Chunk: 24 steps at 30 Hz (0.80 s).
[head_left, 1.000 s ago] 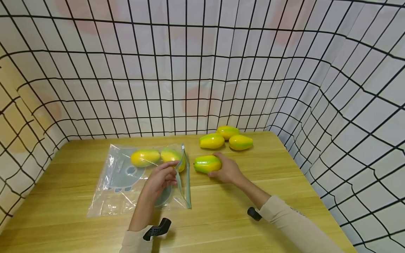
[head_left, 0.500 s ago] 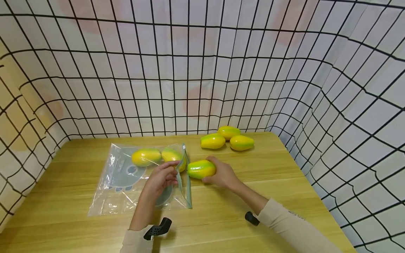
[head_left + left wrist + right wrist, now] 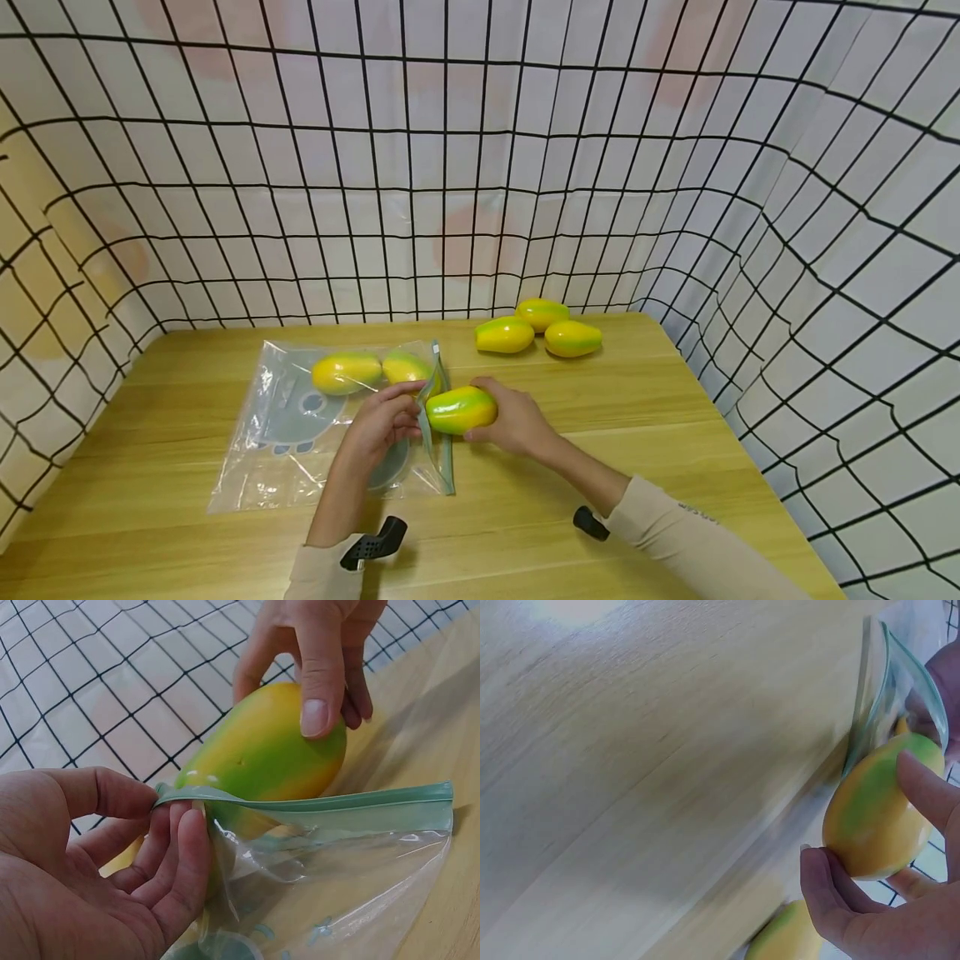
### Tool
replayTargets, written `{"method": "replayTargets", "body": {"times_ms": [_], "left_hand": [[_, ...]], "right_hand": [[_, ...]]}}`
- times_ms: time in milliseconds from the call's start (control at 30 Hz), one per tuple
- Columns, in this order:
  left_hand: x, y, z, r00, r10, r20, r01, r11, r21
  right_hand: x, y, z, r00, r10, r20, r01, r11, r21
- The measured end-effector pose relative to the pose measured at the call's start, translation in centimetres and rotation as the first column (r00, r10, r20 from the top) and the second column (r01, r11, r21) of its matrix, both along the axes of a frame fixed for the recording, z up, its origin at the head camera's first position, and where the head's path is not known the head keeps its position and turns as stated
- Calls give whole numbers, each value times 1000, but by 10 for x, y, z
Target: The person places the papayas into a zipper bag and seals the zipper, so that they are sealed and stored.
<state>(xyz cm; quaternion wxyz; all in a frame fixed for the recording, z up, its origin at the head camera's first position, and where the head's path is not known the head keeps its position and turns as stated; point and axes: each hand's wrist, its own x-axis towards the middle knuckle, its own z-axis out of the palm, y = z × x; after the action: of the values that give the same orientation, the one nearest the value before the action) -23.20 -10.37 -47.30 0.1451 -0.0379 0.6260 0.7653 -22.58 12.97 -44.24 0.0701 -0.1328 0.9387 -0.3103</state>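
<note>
A clear zip bag (image 3: 247, 475) with a green seal strip lies on the wooden table, its mouth facing right. My left hand (image 3: 381, 427) pinches the upper lip of that mouth between thumb and fingers, lifting it. Two yellow-green papayas, one at the left (image 3: 347, 373) and one nearer the mouth (image 3: 406, 368), lie inside. My right hand (image 3: 517, 419) grips another papaya (image 3: 461, 410) by its right end. In the left wrist view this papaya's (image 3: 262, 750) far end sits at the green strip, partly behind the clear film.
Three more papayas, one at the left (image 3: 505, 335), one behind (image 3: 542, 314) and one at the right (image 3: 573, 339), sit together at the table's back edge. Black wire mesh (image 3: 442, 192) over pale sheeting encloses the back and sides of the table (image 3: 570, 533).
My right hand has carried its papaya left and toward me, from beside the bag up to its mouth. The left hand keeps its pinch on the bag's lip.
</note>
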Motion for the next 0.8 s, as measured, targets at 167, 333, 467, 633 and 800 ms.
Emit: {"method": "replayTargets", "body": {"times_ms": [167, 333, 467, 633, 800], "left_hand": [[0, 0, 2, 1000, 11, 7, -11, 1000, 2], [0, 0, 5, 1000, 21, 11, -21, 1000, 21], [1, -1, 8, 1000, 24, 7, -24, 999, 33], [2, -1, 13, 1000, 21, 0, -21, 999, 36], [2, -1, 15, 1000, 3, -26, -2, 998, 63]], "right_hand": [[2, -3, 3, 1000, 11, -4, -11, 1000, -5], [2, -5, 2, 1000, 21, 0, -21, 1000, 9], [2, -7, 3, 999, 39, 3, -39, 999, 20], [3, -10, 4, 999, 52, 11, -52, 998, 18], [3, -14, 1, 997, 78, -2, -78, 997, 23]]}}
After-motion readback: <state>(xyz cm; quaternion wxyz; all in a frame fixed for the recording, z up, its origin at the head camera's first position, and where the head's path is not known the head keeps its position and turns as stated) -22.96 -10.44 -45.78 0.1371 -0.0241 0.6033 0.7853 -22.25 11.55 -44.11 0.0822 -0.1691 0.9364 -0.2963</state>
